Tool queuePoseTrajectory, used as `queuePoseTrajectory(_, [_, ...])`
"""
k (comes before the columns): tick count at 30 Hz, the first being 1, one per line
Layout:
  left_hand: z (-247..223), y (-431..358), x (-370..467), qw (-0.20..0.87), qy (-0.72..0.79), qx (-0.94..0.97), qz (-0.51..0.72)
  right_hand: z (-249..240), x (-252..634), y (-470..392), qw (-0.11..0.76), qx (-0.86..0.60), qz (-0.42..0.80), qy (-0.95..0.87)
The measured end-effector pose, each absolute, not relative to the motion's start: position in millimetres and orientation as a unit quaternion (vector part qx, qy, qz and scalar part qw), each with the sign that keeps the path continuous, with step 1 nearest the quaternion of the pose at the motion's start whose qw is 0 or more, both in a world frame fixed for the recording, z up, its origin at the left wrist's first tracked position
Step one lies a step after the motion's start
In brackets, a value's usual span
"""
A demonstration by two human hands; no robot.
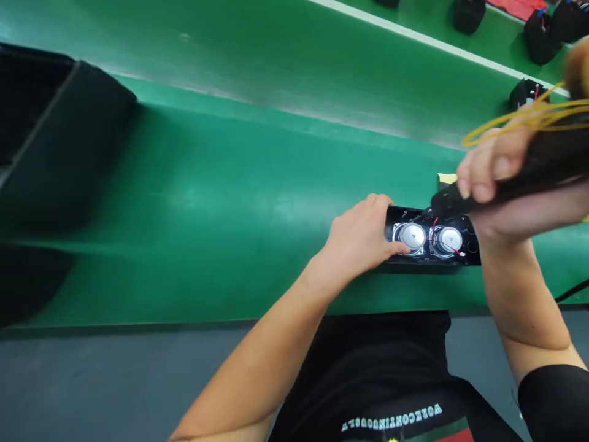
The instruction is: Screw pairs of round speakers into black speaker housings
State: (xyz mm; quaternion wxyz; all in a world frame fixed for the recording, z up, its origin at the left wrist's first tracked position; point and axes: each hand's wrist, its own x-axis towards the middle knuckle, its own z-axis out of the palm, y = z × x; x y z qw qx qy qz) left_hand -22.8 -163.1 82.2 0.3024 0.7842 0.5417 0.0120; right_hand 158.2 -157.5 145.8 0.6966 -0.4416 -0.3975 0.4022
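Note:
A black speaker housing [421, 260] lies on the green bench near its front edge. Two round silver speaker drivers, a left one [413, 237] and a right one [448, 240], sit in it, with thin red and black wires beside them. My left hand [361, 236] grips the housing's left end, thumb along the front and fingers at the back. My right hand [499, 166] is wrapped round a black power screwdriver [547, 153]. Its tip points down-left at the upper edge of the left driver; whether it touches a screw I cannot tell.
Large dark boxes [64, 147] stand at the left of the green bench [230, 184]. A coiled yellow cord [515, 120] hangs by my right hand. Another black housing [527, 92] with wires stands behind it. More black units [468, 13] are at the far right, beyond a white strip.

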Motion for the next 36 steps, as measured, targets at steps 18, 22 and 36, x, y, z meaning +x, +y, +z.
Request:
queuePoseTrajectory(18, [96.8, -166.5, -16.1, 0.294, 0.550, 0.782, -0.015, 106.7, 112.4, -141.8, 0.640, -0.339, 0.472, -0.503])
queuePoseTrajectory(22, [95.4, -166.9, -16.4, 0.289, 0.551, 0.783, -0.011, 99.3, 111.6, -139.8, 0.645, -0.331, 0.454, -0.518])
queuePoseTrajectory(36, [92.1, -166.9, -16.8, 0.282, 0.553, 0.784, -0.007, 92.4, 117.8, -133.3, 0.641, -0.380, 0.416, -0.522])
